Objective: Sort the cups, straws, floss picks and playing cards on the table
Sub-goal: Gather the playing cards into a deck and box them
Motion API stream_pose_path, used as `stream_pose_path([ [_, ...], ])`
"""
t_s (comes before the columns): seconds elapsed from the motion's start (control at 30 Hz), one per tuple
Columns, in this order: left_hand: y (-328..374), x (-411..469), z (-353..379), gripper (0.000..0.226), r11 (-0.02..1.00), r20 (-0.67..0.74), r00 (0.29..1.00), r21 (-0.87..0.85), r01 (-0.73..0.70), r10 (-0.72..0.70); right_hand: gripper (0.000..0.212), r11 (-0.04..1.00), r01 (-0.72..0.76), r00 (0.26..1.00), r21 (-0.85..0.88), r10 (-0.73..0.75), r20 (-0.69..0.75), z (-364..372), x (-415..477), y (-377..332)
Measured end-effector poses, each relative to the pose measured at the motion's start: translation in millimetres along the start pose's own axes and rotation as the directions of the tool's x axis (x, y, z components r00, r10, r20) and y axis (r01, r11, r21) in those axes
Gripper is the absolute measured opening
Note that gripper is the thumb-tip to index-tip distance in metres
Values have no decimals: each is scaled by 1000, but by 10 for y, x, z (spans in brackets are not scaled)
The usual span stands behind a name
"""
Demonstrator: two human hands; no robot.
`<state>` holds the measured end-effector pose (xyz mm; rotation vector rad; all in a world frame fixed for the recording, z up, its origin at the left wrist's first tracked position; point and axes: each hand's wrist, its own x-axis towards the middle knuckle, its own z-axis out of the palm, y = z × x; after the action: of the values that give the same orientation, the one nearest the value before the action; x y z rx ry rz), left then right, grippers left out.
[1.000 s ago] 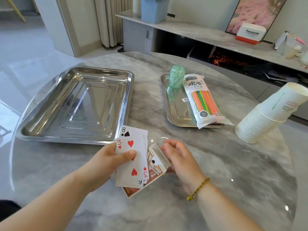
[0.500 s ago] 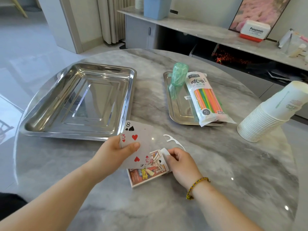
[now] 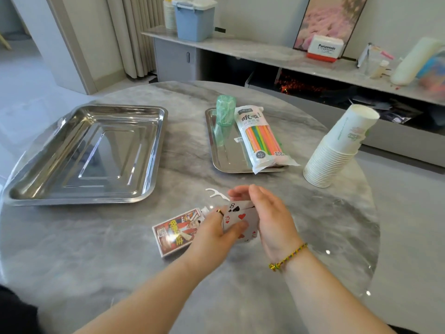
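— Where are the cards?

— Low in the middle of the frame, off the table [image 3: 313,237]. Your left grip [image 3: 212,233] has the cards [image 3: 237,216]: the thumb presses on a three of hearts, and an eight of spades fans out above it.

— And my right grip?

— Your right grip [image 3: 269,218] is cupped just right of the fan, with its fingers bent over the top edge. I cannot tell whether it pinches the cards or only touches them.

— How will they handle?

— My judgement is that they are thin, light, glossy and springy. They slide on each other, so a loose fan could spill. Square them, then take them by the long edges, thumb on one side and fingers on the other.

— The box?

— The box [image 3: 177,233] lies flat on the table just left of your hands, one end toward your left grip. It is printed cardboard and probably easy to crush, so hold it by its narrow sides.

— What else is there?

— A white plastic floss pick [image 3: 215,192] lies on the glossy, marble-patterned table just above your hands. It is tiny and stiff, so pinch it by the handle.
The straws [image 3: 262,138], in a crinkly bag, and a green tube [image 3: 222,114] lie on the small steel tray [image 3: 224,162] at centre, and the bag overhangs the near rim.
A nested stack of paper cups [image 3: 334,150] leans at the right, and I would take it round the lower cups.
The big steel tray [image 3: 159,145] sits at the left.
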<state>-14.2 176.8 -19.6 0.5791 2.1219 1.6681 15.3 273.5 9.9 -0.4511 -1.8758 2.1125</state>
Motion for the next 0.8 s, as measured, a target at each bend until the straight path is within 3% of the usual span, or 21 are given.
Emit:
stream_pose_path([
  [0.07, -10, 40, 89, 25, 995, 26, 997, 71, -72, 70, 29, 997, 59, 998, -41, -60, -8, -103, 23, 17],
  [0.1, -54, 72, 100, 11, 985, 47, 995, 139, -97, 91, 28, 994, 82, 997, -76, -82, 3, -129, 35, 52],
  [0.13, -108, 108, 116, 17, 961, 83, 990, 241, -134, 117, 28, 988, 96, 995, -118, -95, 9, -169, 36, 108],
  [0.2, -175, 140, 98, 52, 850, 205, 968, 475, -229, 145, 34, 977, 80, 997, -199, -77, 20, -217, 50, 218],
  [0.23, -184, 145, 88, 53, 803, 239, 958, 534, -265, 158, 35, 973, 60, 998, -223, -57, 22, -233, 48, 260],
  [0.37, -186, 114, -20, 37, 762, 255, 953, 580, -287, 165, 31, 970, 25, 999, -242, -13, 50, -249, 39, 349],
  [0.5, -192, 23, -199, 3, 767, 189, 974, 605, -214, 122, 23, 970, -8, 999, -242, 18, 41, -229, 22, 347],
  [0.6, -232, 5, -231, 7, 874, 55, 997, 480, -77, 58, 27, 973, -74, 993, -219, 93, 75, -215, 9, 305],
  [0.7, -224, 18, -229, 23, 982, -83, 992, 155, 104, -91, 48, 990, -69, 990, -122, 83, 111, -199, -9, 260],
  [0.8, -143, 23, -250, 22, 965, -114, 970, -177, 194, -216, 35, 992, -84, 986, -96, 96, 135, -205, -4, 243],
])
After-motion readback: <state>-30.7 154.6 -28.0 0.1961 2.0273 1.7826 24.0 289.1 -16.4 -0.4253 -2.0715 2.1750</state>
